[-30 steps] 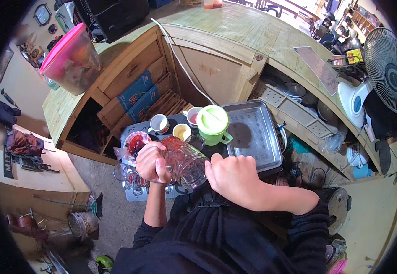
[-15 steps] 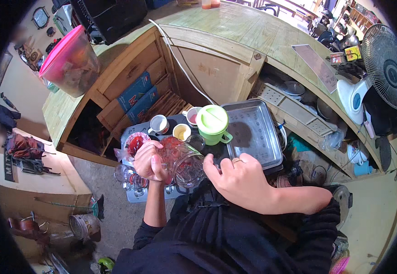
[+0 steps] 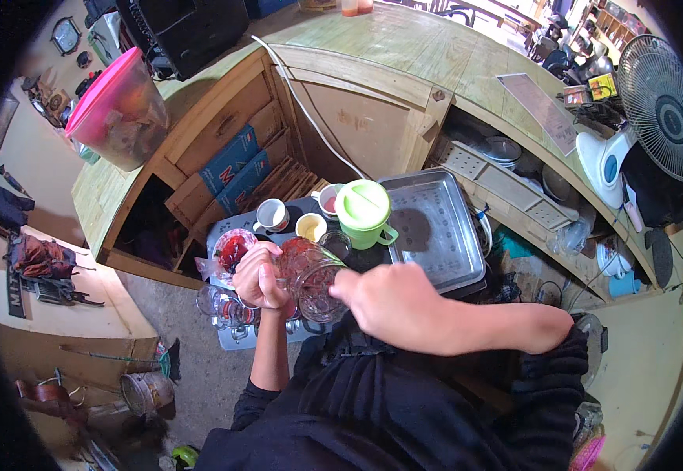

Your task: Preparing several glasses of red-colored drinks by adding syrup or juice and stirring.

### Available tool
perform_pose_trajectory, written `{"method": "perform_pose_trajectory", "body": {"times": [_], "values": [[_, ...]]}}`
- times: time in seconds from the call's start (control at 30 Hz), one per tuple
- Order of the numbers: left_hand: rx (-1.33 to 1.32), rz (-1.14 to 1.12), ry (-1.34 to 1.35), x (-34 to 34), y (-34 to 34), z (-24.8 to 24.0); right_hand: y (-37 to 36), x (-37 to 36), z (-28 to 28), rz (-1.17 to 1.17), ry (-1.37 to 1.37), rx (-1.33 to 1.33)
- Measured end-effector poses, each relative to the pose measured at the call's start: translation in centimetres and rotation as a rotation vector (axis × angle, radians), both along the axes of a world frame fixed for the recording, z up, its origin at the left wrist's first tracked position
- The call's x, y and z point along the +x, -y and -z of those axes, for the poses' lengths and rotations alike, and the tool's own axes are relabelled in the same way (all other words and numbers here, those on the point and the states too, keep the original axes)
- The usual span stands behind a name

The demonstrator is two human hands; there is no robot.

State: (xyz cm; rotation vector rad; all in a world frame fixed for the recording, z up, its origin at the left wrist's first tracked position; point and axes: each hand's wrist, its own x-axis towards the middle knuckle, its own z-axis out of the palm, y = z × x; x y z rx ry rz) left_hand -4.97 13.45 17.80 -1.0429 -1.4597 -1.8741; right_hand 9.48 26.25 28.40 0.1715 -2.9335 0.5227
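Note:
My left hand (image 3: 260, 276) is wrapped round a clear glass jar (image 3: 316, 292), which is tilted with its mouth toward my right hand. Red and green patches show on or behind the glass. My right hand (image 3: 388, 300) is curled at the jar's mouth, its fingertips hidden there. Just beyond stands a light green lidded jug (image 3: 363, 209). Beside it are a white cup (image 3: 272, 214), a yellowish cup (image 3: 310, 228) and a cup with pink inside (image 3: 329, 200). A bowl with red contents (image 3: 232, 248) sits left of my left hand, near several clear glasses (image 3: 217, 303).
A metal tray (image 3: 436, 228) lies to the right of the jug. A wooden counter (image 3: 373, 59) curves round the far side, with a pink-lidded tub (image 3: 122, 110) at left and a fan (image 3: 666, 110) at right. Shelves with pots (image 3: 503, 151) sit beneath it.
My right hand has moved left, from beside the jar to its mouth, and its fingers have curled in. My left hand still grips the jar in nearly the same place.

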Motion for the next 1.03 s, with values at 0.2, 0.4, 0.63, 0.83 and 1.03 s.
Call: {"method": "perform_pose_trajectory", "body": {"times": [0.2,0.4,0.63,0.83,1.03], "values": [[0.066,0.000,0.075,-0.3,0.2,1.0,0.5,0.3,-0.8,0.133,-0.044,0.079],[0.140,0.090,0.162,-0.4,-0.3,1.3,2.0,0.3,0.1,-0.046,0.043,0.110],[0.157,0.077,0.211,-0.4,-0.3,3.0,1.8,-1.2,1.8,0.208,0.118,-0.803],[0.204,0.116,0.351,-0.5,0.4,3.7,0.7,0.0,1.4,0.318,0.155,-0.654],[0.220,0.120,0.367,-0.4,0.0,4.5,2.7,-0.3,2.1,0.343,0.057,-0.345]]}}
